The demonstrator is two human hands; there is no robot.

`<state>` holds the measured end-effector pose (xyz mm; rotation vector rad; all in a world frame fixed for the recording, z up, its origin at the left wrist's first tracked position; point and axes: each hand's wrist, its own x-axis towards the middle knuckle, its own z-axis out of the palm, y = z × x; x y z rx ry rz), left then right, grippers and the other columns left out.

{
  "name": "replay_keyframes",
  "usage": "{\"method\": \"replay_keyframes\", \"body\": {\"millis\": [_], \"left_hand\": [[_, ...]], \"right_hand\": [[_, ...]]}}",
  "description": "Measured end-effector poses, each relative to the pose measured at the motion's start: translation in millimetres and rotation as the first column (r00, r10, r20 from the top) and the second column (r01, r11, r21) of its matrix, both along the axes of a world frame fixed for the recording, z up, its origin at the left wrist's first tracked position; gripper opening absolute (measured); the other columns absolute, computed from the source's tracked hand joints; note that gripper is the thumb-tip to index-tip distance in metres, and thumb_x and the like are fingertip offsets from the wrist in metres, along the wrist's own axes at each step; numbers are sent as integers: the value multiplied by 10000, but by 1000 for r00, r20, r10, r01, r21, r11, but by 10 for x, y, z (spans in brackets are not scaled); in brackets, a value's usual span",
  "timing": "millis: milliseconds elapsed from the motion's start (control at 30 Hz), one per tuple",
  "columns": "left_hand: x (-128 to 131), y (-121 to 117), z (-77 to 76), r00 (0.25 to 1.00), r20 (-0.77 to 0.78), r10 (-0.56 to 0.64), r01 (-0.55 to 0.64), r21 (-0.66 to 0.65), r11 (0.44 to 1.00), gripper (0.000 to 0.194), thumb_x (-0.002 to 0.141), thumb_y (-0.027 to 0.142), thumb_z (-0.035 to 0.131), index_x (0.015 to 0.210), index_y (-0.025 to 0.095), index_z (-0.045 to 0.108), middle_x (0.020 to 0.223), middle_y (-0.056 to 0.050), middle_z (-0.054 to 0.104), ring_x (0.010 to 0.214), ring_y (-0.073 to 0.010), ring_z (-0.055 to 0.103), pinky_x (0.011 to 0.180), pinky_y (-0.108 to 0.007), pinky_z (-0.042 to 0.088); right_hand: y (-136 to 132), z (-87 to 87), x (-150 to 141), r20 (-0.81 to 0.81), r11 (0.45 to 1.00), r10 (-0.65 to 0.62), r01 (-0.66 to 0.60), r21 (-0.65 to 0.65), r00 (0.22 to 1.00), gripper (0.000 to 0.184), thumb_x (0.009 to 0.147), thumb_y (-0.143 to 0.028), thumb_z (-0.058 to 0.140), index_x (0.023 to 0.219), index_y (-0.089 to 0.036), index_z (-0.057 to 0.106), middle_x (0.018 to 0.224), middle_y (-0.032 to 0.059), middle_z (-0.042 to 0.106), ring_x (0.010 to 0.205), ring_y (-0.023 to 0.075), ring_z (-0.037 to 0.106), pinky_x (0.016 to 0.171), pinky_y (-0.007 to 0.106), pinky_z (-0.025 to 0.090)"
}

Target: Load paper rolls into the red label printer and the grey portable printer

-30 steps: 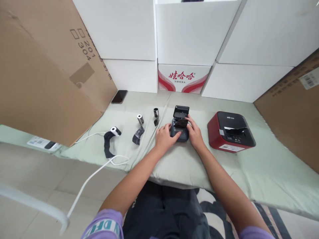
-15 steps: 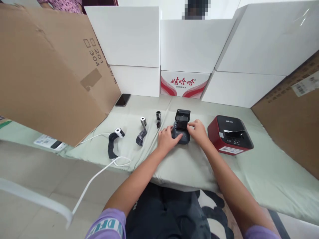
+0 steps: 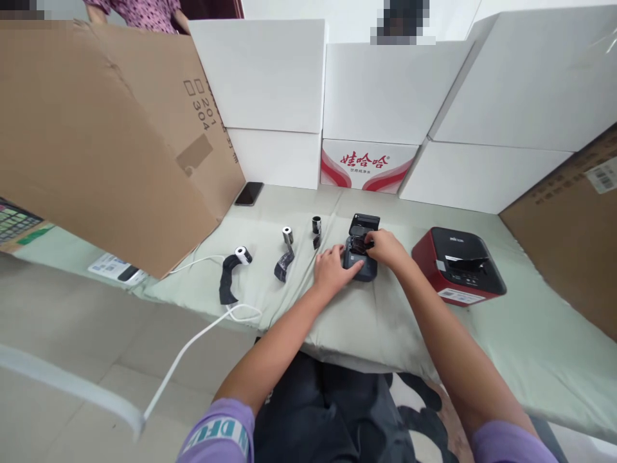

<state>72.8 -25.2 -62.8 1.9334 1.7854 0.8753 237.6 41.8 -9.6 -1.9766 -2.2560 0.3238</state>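
Observation:
A small dark portable label printer [image 3: 362, 269] lies on the cloth-covered table with its lid [image 3: 366, 222] tipped up. My left hand [image 3: 332, 270] grips it from the left side, the thumb lying across its front. My right hand [image 3: 387, 247] is closed in a pinch at the right of the opened compartment; a dark glossy piece [image 3: 357, 244] shows there, and what the fingertips hold is not clear. To the left lie three small paper rolls with dark strips: one roll [image 3: 243, 255], a second roll [image 3: 287, 235] and a third roll [image 3: 316, 225].
A red and black printer [image 3: 457, 263] stands at the right. White boxes [image 3: 274, 77] wall off the back, cardboard panels [image 3: 120, 141] the sides. A phone [image 3: 249, 193] lies at the back left. A white cable [image 3: 193, 337] hangs over the front edge. A person [image 3: 139, 13] stands behind.
My right fingers have moved inward over the printer's compartment, and the dark piece in it sits lower. My left hand keeps its hold. The whole view has shifted slightly.

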Motion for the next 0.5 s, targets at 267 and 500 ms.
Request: {"method": "replay_keyframes", "body": {"millis": [267,500], "left_hand": [[-6,5,-2,999,41,-4,3,17,1000,595,831,619,673,1239,201,559,1269,-122,704,1243,-297,615,1076,-436,392],[-25,21,19,999,25,-21,21,2,1000,590,810,596,702,1240,209,584,1205,-117,722,1196,-315,632,1053,-450,419]], "right_hand": [[10,-85,150,-135,949,179,-135,284,974,282,727,-93,564,991,-178,612,995,131,616,945,287,569,855,427,492],[-119,361,-161,-744,957,236,-18,289,625,337,844,-329,576,1168,-235,573,1148,86,602,785,185,639,689,342,535]]}}
